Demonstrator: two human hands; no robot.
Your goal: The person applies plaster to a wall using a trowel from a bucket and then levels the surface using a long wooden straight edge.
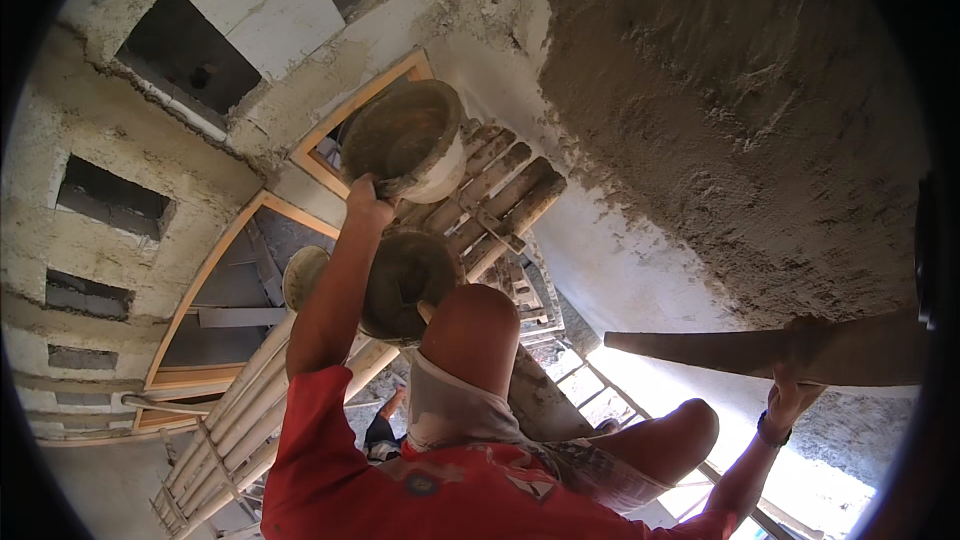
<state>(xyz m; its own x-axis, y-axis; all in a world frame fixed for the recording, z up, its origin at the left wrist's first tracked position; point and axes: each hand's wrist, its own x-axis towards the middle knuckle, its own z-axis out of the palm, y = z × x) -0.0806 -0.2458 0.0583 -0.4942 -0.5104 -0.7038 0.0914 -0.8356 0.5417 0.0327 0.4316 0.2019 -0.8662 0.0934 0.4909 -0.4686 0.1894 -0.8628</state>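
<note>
The left hand [371, 202] is closed around the near rim of a wide, round, pale basin smeared with grey-brown mortar [445, 172], held out at the end of the raised forearm and tipped so that its inside shows. The right hand [790, 398], below a dark wristband [772, 431], grasps the lower edge of a long, flat, dark board tapering to a point [700, 350]; some of its fingers are hidden by the board. The board lies in front of the wall, and whether the two touch cannot be told.

The basin's inside is coated with mortar. Just below it, beside the bent knee [470, 330], is a round, dark-lined bucket [385, 270] with a pale wooden handle [425, 311] showing at its edge; its contents are too dark to make out. Left of it, partly behind the left forearm, is a smaller, round, cream-coloured container [303, 278].

Beyond the basin lie rough, mortar-stained wooden planks [500, 190]. Dark, wet-looking mortar [720, 140] covers the wall's upper right.
</note>
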